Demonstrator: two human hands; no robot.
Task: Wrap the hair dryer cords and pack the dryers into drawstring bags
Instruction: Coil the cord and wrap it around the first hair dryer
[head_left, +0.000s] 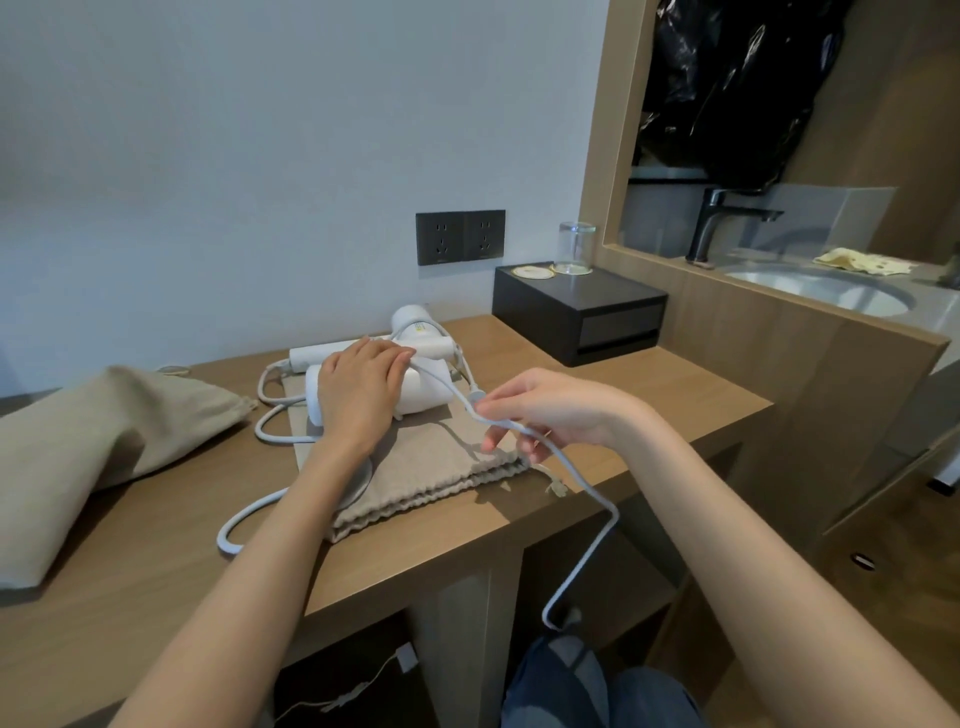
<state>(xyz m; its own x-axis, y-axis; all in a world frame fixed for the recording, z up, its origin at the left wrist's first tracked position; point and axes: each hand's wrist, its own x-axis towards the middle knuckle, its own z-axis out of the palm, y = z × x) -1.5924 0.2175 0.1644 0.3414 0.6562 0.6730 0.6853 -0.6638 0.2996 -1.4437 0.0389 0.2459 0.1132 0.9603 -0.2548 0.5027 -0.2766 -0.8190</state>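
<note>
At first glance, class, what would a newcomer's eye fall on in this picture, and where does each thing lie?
First come the hands at the middle of the wooden desk. The left hand rests on a white hair dryer lying on a flat beige drawstring bag, while the right hand pinches a white cord that trails off the front edge. Next comes the bulging beige bag at far left.

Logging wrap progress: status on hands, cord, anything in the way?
Left hand flat on near dryer. Right hand pinches cord, unwrapped, trailing off desk. Second dryer close behind.
</note>
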